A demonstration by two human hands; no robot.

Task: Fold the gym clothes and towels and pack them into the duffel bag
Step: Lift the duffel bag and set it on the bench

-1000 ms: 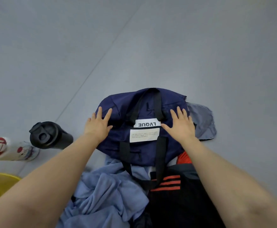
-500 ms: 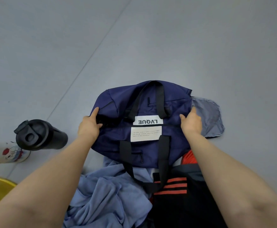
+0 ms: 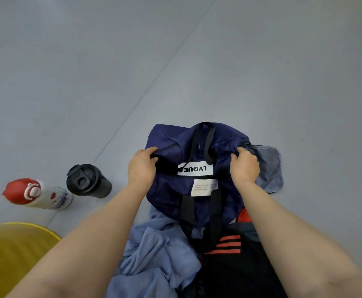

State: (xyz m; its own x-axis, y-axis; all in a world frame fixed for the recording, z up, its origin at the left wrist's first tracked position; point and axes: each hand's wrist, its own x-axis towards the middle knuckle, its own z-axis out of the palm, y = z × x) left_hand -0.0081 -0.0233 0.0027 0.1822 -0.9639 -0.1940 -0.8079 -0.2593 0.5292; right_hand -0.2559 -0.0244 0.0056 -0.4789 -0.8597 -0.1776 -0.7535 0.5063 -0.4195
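Observation:
A navy duffel bag (image 3: 173, 196) with black straps and a white LVQUE label lies on the grey floor in front of me. My left hand (image 3: 141, 168) grips the bag's fabric at its left end. My right hand (image 3: 244, 166) grips the fabric at its right end. Between them the top bunches up and a dark gap shows on the left. A crumpled light blue towel (image 3: 154, 254) lies below the bag. Black clothing with red stripes (image 3: 229, 265) lies beside the towel, partly under the bag.
A grey-blue flat pouch (image 3: 270, 166) lies right of the bag. A black lidded tumbler (image 3: 87, 181) and a white bottle with a red cap (image 3: 36, 194) stand on the floor to the left. A yellow object (image 3: 10, 254) fills the lower left corner.
Both hands went from lying flat on the bag to gripping its two ends. They have since lifted and bunched the fabric, and the top has parted on the left.

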